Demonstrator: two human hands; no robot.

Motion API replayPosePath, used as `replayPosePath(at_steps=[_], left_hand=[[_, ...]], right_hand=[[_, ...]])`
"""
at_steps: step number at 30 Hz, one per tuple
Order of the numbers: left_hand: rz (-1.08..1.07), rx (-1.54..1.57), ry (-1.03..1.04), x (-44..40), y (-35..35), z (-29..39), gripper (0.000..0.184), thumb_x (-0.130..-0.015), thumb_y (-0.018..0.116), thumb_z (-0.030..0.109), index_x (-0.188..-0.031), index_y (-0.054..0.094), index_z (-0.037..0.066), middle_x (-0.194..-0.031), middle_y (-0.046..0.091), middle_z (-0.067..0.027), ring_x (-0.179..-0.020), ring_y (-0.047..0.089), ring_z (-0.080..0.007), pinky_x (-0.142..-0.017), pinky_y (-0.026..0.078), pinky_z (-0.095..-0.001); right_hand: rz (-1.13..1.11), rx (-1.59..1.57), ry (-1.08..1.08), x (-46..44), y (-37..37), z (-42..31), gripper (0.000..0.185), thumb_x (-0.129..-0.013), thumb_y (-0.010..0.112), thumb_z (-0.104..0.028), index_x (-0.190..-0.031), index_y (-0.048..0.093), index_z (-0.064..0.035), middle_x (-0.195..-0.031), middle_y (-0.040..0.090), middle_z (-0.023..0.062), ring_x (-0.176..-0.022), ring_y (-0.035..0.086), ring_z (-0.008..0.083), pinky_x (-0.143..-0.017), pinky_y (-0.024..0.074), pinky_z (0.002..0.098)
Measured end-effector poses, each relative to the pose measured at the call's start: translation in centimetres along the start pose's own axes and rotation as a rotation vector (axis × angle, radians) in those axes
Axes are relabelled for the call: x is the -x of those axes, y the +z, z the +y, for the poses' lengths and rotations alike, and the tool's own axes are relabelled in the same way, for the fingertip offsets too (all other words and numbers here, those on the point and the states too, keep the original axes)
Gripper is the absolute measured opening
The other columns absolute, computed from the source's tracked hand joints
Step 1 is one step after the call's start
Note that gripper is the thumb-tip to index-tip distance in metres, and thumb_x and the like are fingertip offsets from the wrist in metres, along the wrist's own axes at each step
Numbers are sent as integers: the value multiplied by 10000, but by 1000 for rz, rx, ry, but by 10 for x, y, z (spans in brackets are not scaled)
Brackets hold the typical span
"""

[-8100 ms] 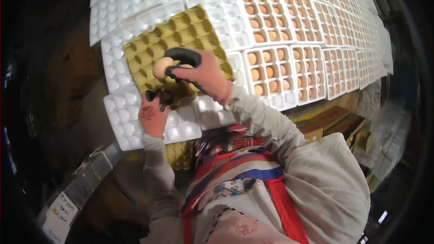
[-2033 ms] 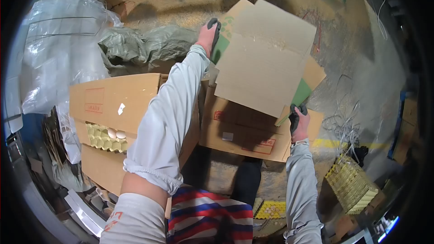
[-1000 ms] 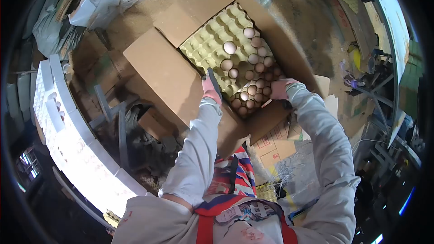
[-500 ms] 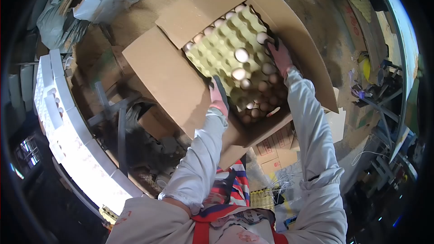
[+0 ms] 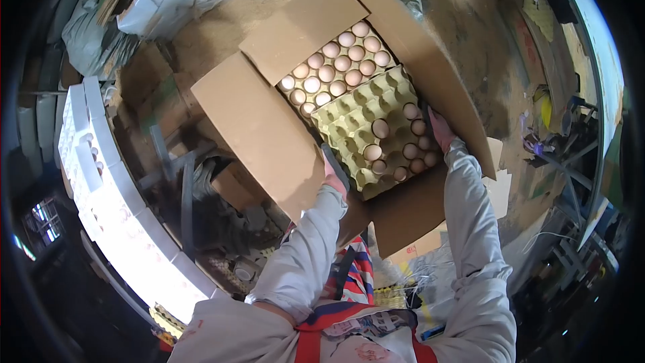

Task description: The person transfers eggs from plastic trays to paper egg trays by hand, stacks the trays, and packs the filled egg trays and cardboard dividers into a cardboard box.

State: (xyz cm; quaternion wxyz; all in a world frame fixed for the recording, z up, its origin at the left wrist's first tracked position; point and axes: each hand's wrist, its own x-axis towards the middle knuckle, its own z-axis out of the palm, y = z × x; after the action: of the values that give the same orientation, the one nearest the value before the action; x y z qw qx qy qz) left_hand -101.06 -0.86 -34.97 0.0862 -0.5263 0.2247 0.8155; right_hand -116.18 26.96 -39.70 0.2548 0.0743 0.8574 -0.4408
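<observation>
A yellowish pulp egg tray, partly filled with pinkish-brown eggs, is inside a large open cardboard box. My left hand, in a pink and dark glove, grips the tray's left edge. On the opposite edge my right hand, gloved alike, holds the tray; its fingertips are mostly hidden between tray and box wall. Most eggs on this tray sit toward its near right side. Beyond it, rows of eggs fill another tray, which the held tray partly covers.
Box flaps stand outspread around the opening. At left runs a brightly lit white rack with some eggs on it. Clear plastic sheeting lies behind the box. Metal bars stand at right.
Both hands have drawn the partly filled tray toward me. More egg rows at the far end of the box are uncovered, and the tray's loaded near part now shows plainly.
</observation>
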Motion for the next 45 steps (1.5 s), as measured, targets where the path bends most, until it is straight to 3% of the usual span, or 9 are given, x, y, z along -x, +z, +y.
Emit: replayPosePath(at_steps=[4, 7, 10, 15, 26, 37, 40, 42, 45], left_hand=[[131, -3, 23, -10, 14, -8, 742, -908, 357, 654, -1440, 352, 138, -1459, 385, -40, -1314, 373, -254, -1093, 297, -399], [-147, 140, -17, -64, -50, -37, 669, -932, 373, 598, -1414, 389, 134, -1415, 433, -37, -1268, 425, -245, -1053, 353, -385], [169, 62, 67, -48, -64, -38, 523, -964, 443, 417, -1398, 406, 127, -1371, 464, -69, -1236, 445, -243, -1034, 369, -361], [199, 146, -16, -53, -66, -50, 484, -977, 415, 363, -1399, 409, 127, -1372, 474, -64, -1208, 471, -244, -1014, 389, -361], [183, 291, -174, -37, -53, -48, 419, -1004, 354, 246, -1401, 413, 129, -1376, 494, -54, -1148, 527, -246, -971, 434, -361], [-64, 125, -136, 63, -11, -5, 644, -898, 434, 596, -1334, 502, 126, -1319, 549, -50, -1185, 521, -283, -1034, 388, -430], [-512, 729, -425, 51, -42, -35, 690, -875, 424, 647, -1343, 493, 145, -1322, 545, -63, -1187, 519, -287, -1034, 392, -435], [-90, 337, -314, 111, 6, 2, 703, -872, 413, 660, -1347, 489, 149, -1320, 546, -63, -1187, 518, -287, -1036, 392, -440], [-62, 430, -409, 142, 5, -2, 709, -888, 381, 651, -1351, 471, 121, -1329, 534, -85, -1208, 501, -289, -1044, 375, -434]], right_hand=[[233, 232, -58, -50, 30, 67, 679, -939, 435, -512, -1411, 370, -29, -1440, 400, 140, -1336, 349, 282, -1117, 228, 357], [245, -11, 93, -46, 16, 26, 699, -915, 477, -524, -1421, 364, -56, -1455, 386, 123, -1353, 323, 275, -1122, 220, 365], [202, -54, 218, -13, 1, -13, 719, -889, 517, -539, -1425, 370, -84, -1470, 363, 110, -1363, 297, 276, -1116, 228, 375], [291, -8, 115, -59, 12, 32, 611, -861, 596, -470, -1327, 483, -90, -1355, 493, 80, -1191, 478, 237, -956, 398, 376], [277, -2, 67, -43, 4, 6, 592, -876, 577, -416, -1348, 445, -85, -1360, 484, 89, -1200, 473, 234, -969, 394, 368], [252, 55, -12, -8, -17, -91, 576, -890, 557, -362, -1370, 407, -80, -1364, 475, 97, -1209, 469, 232, -981, 391, 359], [227, 72, -33, -12, -20, -109, 573, -894, 551, -348, -1375, 397, -79, -1365, 472, 99, -1212, 468, 231, -985, 390, 357], [212, 85, -62, -5, -23, -126, 570, -897, 548, -338, -1379, 390, -78, -1366, 471, 101, -1213, 467, 230, -987, 390, 356], [193, 88, -123, 26, -29, -154, 567, -900, 542, -323, -1385, 380, -77, -1367, 468, 103, -1216, 465, 230, -990, 389, 353]])
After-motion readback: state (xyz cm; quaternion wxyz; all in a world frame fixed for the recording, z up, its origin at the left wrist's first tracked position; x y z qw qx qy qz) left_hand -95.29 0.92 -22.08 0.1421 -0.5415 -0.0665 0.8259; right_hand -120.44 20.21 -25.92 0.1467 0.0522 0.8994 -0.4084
